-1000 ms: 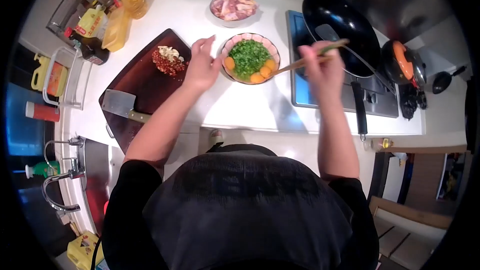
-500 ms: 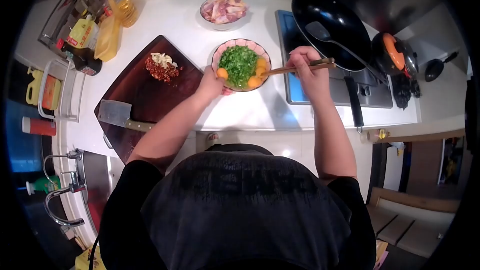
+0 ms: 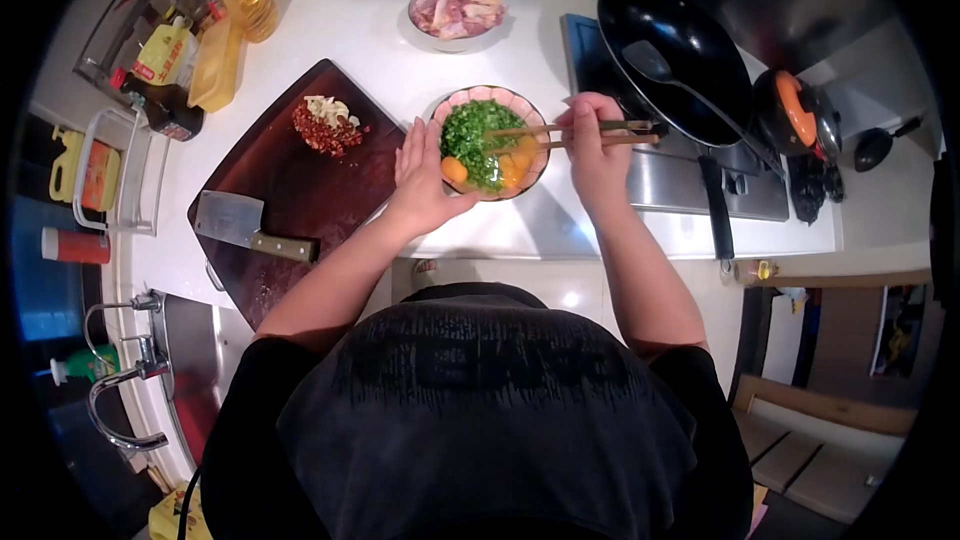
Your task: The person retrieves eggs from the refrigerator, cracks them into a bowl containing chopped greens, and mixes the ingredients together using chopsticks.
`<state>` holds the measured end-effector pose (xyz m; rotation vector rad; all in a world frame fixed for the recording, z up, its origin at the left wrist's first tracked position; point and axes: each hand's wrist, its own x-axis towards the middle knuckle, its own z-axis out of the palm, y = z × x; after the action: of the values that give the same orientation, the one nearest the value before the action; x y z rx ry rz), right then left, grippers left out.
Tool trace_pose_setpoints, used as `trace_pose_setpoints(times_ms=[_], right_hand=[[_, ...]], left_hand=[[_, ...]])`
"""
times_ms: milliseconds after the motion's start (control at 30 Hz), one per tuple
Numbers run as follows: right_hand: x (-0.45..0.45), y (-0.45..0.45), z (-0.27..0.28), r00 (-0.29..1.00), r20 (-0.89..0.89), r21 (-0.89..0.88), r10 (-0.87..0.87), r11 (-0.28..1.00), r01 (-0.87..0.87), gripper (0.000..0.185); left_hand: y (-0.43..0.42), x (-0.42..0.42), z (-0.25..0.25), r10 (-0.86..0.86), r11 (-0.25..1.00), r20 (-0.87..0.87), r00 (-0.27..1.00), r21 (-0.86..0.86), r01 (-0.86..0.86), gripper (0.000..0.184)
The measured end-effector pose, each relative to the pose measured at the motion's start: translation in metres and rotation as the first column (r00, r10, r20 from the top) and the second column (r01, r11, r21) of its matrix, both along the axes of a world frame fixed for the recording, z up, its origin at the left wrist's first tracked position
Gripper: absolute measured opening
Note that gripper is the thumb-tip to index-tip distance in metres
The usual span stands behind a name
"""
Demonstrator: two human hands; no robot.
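Observation:
A round bowl with a pink fluted rim [image 3: 535, 110] stands on the counter, holding chopped greens [image 3: 475, 130] and egg yolks [image 3: 455, 170]. My left hand [image 3: 424, 188] rests against the bowl's left side, thumb below it and fingers stretched out. In my right hand [image 3: 598, 155] is a pair of wooden chopsticks [image 3: 540, 128], slightly spread, with their tips in the greens. The yolks at the bowl's right look partly broken and run together.
A cutting board [image 3: 290, 190] with a cleaver [image 3: 230, 218], chopped chilli and garlic [image 3: 328, 125] lies left. Behind is a bowl of raw meat [image 3: 458, 12]. A black wok [image 3: 680, 40] with a spatula sits on the stove at right.
My left hand has come to the bowl's side. The chopsticks have moved left from the bowl's right edge into its middle, and the right-hand yolks have lost their round shape.

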<state>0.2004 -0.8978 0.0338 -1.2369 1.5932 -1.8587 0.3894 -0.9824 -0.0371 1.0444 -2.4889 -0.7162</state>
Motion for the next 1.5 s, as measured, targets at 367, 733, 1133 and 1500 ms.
trace_pose_setpoints(times_ms=[367,733,1133,1500], right_hand=[[-0.014,0.002,0.026,0.982,-0.186,0.06,-0.043,0.997,0.055,0.01],[-0.006,0.002,-0.023,0.963,0.194,0.047,-0.186,0.982,0.181,0.017],[0.016,-0.031,-0.033,0.995,-0.072,-0.013,-0.069,0.998,0.069,0.016],[0.02,-0.038,-0.009,0.937,-0.348,0.014,0.026,1.0,-0.023,0.014]], left_hand=[[-0.007,0.003,-0.003,0.043,0.996,0.187,0.981,0.069,-0.057,0.118],[-0.015,0.002,-0.001,-0.005,0.997,0.206,0.978,0.076,-0.011,0.119],[-0.013,0.002,-0.001,0.016,0.996,0.186,0.982,0.081,-0.032,0.118],[-0.01,-0.001,0.001,0.024,0.996,0.209,0.978,0.074,-0.04,0.114]])
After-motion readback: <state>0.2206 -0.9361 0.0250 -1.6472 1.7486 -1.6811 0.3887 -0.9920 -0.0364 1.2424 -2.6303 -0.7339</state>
